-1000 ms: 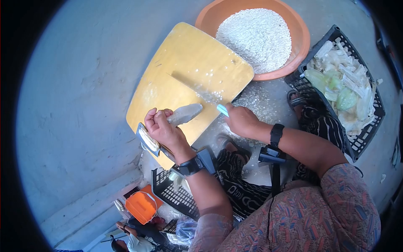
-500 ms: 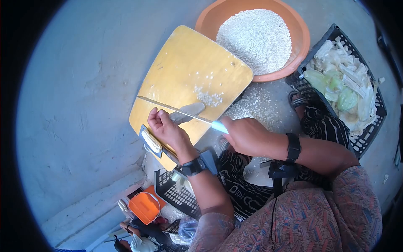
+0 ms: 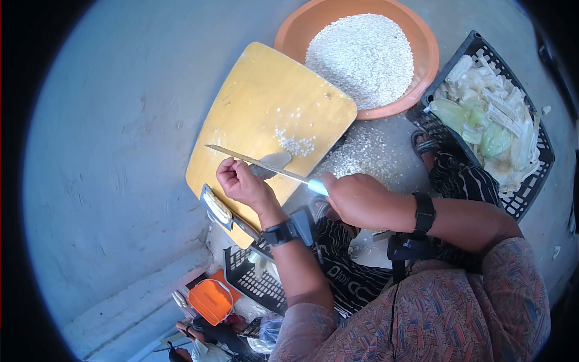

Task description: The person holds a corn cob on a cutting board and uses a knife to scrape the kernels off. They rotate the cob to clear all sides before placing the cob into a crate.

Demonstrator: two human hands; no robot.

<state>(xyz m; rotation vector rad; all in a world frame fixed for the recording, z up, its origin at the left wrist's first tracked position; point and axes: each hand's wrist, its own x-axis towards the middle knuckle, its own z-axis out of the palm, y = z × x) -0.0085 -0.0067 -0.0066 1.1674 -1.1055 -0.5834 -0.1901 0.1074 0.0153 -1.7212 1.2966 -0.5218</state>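
Observation:
My right hand point(image 3: 360, 196) is closed around the pale blue handle of a knife point(image 3: 274, 169), whose long thin blade points left across the board. My left hand point(image 3: 244, 183) has its fingers curled in, just below the blade near its tip; nothing shows in them. Under the blade, a grey, flat, stone-like piece point(image 3: 277, 160) rests on the yellow board point(image 3: 265, 90), partly hidden by the blade and my left hand. White kernels point(image 3: 294, 143) lie scattered beside it. At the board's lower left edge, a pale corn cob point(image 3: 217, 207) lies on a dark grey handled tool point(image 3: 228, 222).
Beyond the board stands an orange-brown basin point(image 3: 427, 66) heaped with white kernels. A black crate point(image 3: 531, 193) of husks and cobs is on the right. Another black crate point(image 3: 253, 283) and an orange bucket point(image 3: 209, 301) stand lower left. Near the bottom edge is another person point(image 3: 208, 347).
The knife has shifted slightly right and down with my right hand. My left hand has moved a little, its fingers staying curled by the blade. The view has shifted slightly.

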